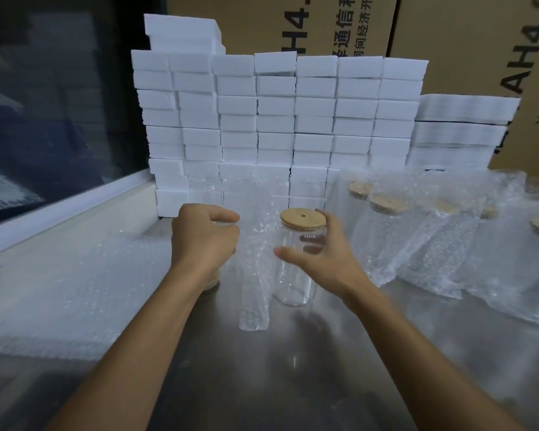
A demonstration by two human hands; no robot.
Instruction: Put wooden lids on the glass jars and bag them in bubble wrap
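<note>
A clear glass jar [296, 275] stands upright on the steel table [262, 368], capped with a round wooden lid [302, 217] that has a small hole. My right hand [318, 253] curls round the jar's upper part from the right. My left hand [204, 237] pinches the top of a bubble wrap bag [254, 275], which hangs upright just left of the jar with its bottom on the table. A wooden lid edge shows under my left wrist.
Several lidded jars in bubble wrap bags [417, 244] lean in a row at the right. A stack of flat bubble wrap bags [69, 287] lies at the left. White foam blocks [277, 119] form a wall behind, with cardboard boxes [479, 42] beyond.
</note>
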